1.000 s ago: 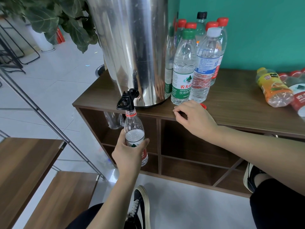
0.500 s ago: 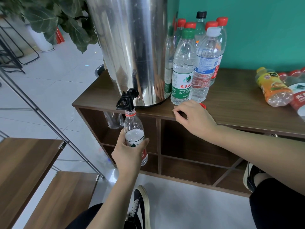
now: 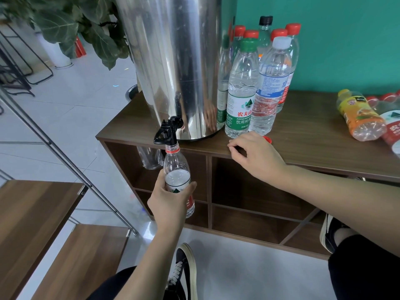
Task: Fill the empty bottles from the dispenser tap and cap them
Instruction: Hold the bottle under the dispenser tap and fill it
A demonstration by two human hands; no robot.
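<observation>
Teal wall behind, pale tiled floor, dark wood counter (image 3: 313, 135) carrying steel dispenser (image 3: 173, 61) and capped bottles (image 3: 255, 83). Little changed over the last second: bottle (image 3: 176, 180) held under black tap (image 3: 166, 133) as before, left hand (image 3: 171, 198) fingers wrapped round it, water level barely higher. Filling apparently ongoing. Right hand (image 3: 257, 156) resting on counter edge, fingers loosely curled, empty, red cap (image 3: 267, 139) just beside.

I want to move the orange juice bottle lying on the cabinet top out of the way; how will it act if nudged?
The orange juice bottle lies on its side, so it would probably roll. It looks largely empty and thin-walled, so likely light and easily dented. Its neighbour, the red-labelled bottle, may stop it rolling right.
</observation>
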